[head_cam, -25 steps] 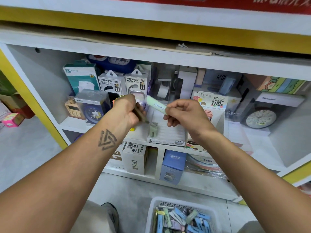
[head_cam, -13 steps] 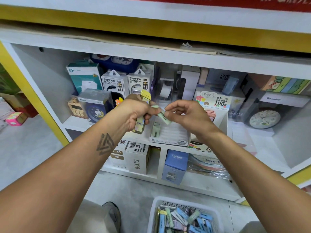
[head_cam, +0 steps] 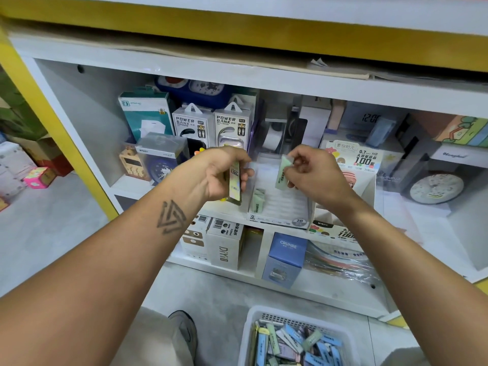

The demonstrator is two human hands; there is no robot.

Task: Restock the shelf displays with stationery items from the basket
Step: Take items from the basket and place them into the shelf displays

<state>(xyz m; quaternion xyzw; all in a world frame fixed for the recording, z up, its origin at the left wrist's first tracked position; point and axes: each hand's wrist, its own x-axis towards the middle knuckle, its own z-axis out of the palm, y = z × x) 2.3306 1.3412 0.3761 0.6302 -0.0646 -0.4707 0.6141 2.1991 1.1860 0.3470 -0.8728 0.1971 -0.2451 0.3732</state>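
Slotting the green lead case into the white display tray.

Basket (head_cam: 351, 339) waits at six o'clock; tray (head_cam: 286, 204) dead ahead. My left hand (head_cam: 224, 175) grips spare cases (head_cam: 234, 184), right hand (head_cam: 309, 173) pinches the green case (head_cam: 283, 173) — I'd keep it upright, drop it beside its twin (head_cam: 257, 200).

The left hand (head_cam: 224, 175) grips a shiny yellow-green pack (head_cam: 234, 182) with a rainbow sheen; the right hand (head_cam: 311, 173) pinches a pale mint-green pack (head_cam: 282, 173). The slotted display tray (head_cam: 284, 202) is white, the shelf frame (head_cam: 52, 122) yellow, the "CRUHRE" box (head_cam: 286, 256) soft blue. The white basket (head_cam: 250, 336) holds blue, green and pink packs, and a dark triangle tattoo (head_cam: 171, 217) marks the left forearm.
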